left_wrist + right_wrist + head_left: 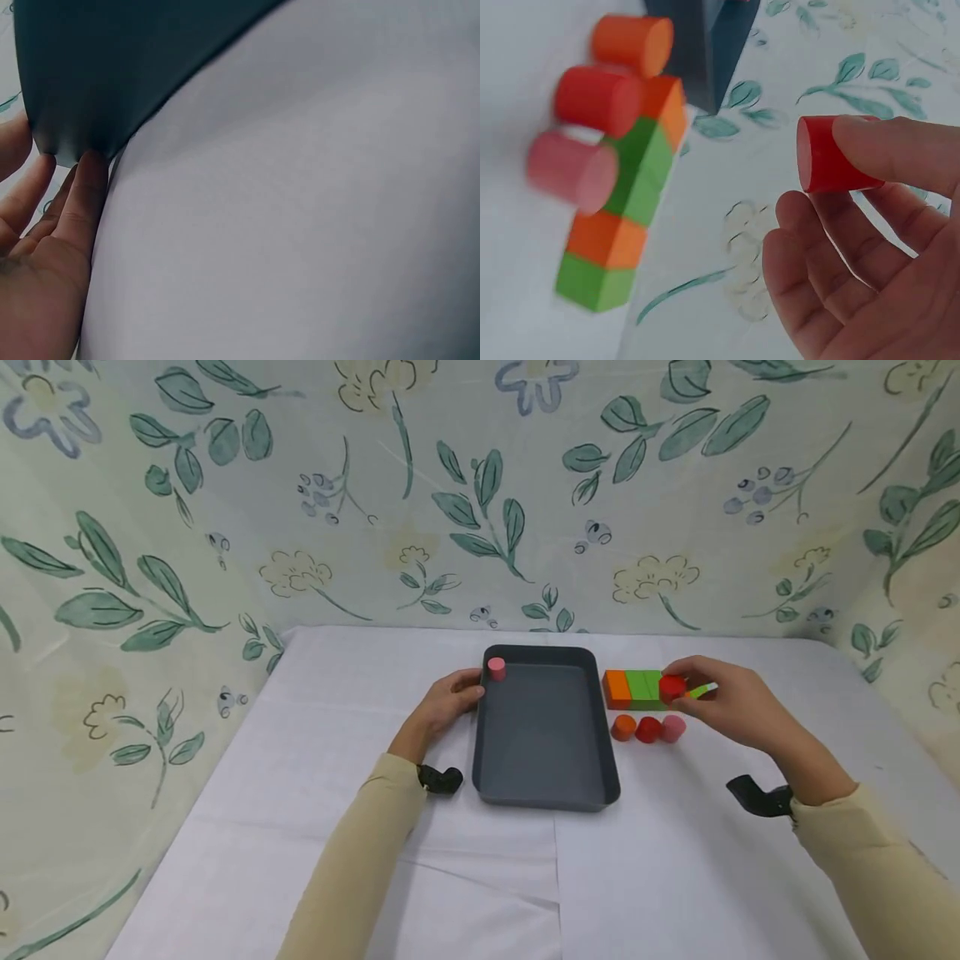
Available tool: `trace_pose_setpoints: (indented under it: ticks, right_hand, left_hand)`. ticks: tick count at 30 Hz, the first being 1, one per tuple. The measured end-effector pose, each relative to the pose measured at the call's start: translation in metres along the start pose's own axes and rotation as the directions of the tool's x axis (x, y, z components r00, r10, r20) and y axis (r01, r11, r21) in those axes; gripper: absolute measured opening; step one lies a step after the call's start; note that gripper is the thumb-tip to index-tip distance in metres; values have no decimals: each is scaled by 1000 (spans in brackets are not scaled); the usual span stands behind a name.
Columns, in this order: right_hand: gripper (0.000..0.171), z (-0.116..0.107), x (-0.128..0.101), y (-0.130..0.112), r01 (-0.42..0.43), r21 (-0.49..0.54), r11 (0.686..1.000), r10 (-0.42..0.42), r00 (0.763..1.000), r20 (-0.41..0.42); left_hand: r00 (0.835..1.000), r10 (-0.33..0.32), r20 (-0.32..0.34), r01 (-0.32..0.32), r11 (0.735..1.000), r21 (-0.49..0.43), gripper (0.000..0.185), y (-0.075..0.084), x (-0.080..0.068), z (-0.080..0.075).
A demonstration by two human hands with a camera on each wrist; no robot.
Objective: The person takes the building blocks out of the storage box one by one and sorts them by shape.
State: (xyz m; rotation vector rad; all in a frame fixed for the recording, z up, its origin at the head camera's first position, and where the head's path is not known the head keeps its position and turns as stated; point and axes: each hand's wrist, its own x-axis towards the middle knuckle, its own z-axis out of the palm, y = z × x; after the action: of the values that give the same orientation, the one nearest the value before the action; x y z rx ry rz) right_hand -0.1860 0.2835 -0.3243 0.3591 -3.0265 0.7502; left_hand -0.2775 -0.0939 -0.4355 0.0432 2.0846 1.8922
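Note:
A dark grey tray [543, 735] lies in the middle of the head view, with a pink cylinder [497, 669] in its far left corner. My left hand [447, 702] rests against the tray's left side; in the left wrist view its fingertips [91, 169] touch the outer wall. On the right, my right hand [723, 697] pinches a red cylinder [826, 154] between thumb and fingers, raised over the row of blocks. Below that hand stand an orange cylinder [623, 727], another red cylinder [648, 729] and another pink cylinder [673, 727].
Orange and green blocks [643, 689] form a row right of the tray, partly hidden by my right hand. A white cloth [337, 710] covers the table. Behind it hangs a floral curtain [540, 543]. Each wrist carries a black camera mount [757, 797].

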Motion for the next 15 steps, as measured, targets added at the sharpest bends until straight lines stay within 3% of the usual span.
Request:
trace_pose_setpoints:
  ticks: [7, 15]
  right_hand:
    - [42, -2, -19, 43, -53, -1, 999, 53, 999, 6]
    - [48, 12, -19, 81, -172, 48, 984, 169, 984, 61]
  left_hand:
    - [1000, 2, 3, -2, 1000, 5, 47, 0, 2, -3]
    - [1000, 0, 1, 0, 1000, -10, 47, -2, 2, -2]
